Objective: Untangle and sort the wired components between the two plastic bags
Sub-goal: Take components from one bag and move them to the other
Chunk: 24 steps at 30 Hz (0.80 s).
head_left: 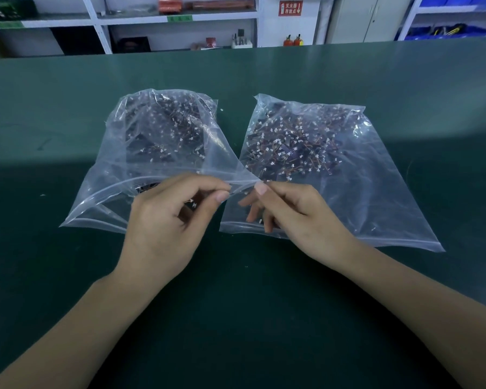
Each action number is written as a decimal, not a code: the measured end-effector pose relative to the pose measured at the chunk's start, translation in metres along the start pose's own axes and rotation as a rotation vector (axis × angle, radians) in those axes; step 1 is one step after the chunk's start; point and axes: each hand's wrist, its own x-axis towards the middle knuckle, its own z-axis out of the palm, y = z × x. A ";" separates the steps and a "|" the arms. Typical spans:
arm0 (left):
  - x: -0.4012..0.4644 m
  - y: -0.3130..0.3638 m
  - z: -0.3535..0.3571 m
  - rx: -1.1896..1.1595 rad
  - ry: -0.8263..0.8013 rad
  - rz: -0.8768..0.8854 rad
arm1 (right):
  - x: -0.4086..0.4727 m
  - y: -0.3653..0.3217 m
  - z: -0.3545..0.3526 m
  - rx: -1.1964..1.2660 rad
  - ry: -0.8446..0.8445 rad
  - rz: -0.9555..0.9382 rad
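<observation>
- 2 clear plastic bags side by side on the green table (68, 276), mouths toward the person: left bag (118, 169) and right bag (362, 197), near corners almost touching at the centre.
- Wired components (292, 141) heaped toward the far, closed ends of both bags: dark parts, thin reddish leads, small white plugs; too tangled to single out 1 piece.
- Left hand (163, 228) at the left bag's mouth, thumb and forefinger pressed together, pinching the film's raised right corner; a few small parts showing by the palm, hold on them unclear.
- Right hand (295, 214) just beside it at the right bag's mouth, thumb up near that same pinched corner, other fingers curled down under the film; whether gripping a component or only plastic cannot be told.
- Heaps lying straight ahead of both hands, each bag's long axis running away from the person; right hand nearer the fuller right heap.
- Probably the coming move: a reach forward through a mouth.
- Bare table around both bags; front edge well clear for laying pieces out.
</observation>
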 end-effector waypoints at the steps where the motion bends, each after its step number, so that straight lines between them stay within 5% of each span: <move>1: 0.000 0.001 0.002 -0.026 -0.014 -0.008 | 0.001 -0.001 0.000 0.031 -0.003 0.024; 15: -0.001 0.009 0.005 -0.173 -0.061 -0.168 | 0.000 -0.004 0.000 0.233 -0.020 -0.043; 24: -0.002 0.012 0.004 -0.219 -0.139 -0.254 | -0.007 -0.002 0.003 0.024 -0.062 -0.128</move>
